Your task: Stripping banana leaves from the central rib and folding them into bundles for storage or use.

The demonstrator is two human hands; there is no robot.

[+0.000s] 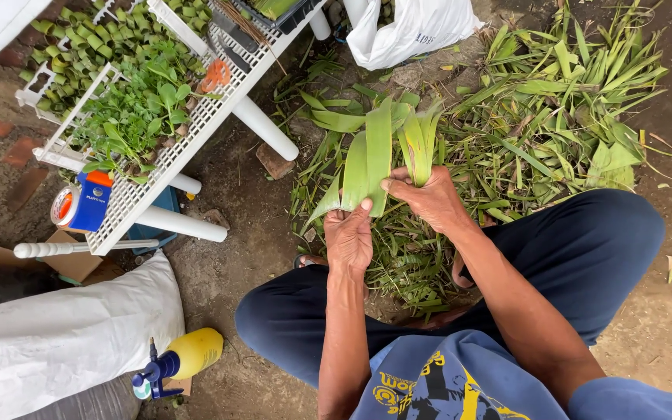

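Observation:
I hold a bunch of long broad green leaves (377,152) in front of me, pointing away from my body. My left hand (349,236) grips the lower ends of the wide leaves from below. To its right, my right hand (429,198) pinches a narrower yellow-green leaf strip (417,144). Both hands are close together above my knees. Beneath and beyond them, a heap of cut green leaves (554,117) lies on the dirt ground.
A white lattice rack (166,159) at upper left carries small green plants (130,109), a tape dispenser (81,204) and orange scissors (215,75). A yellow spray bottle (180,359) and a white sack (48,342) lie at lower left. A white bag (406,31) sits at top.

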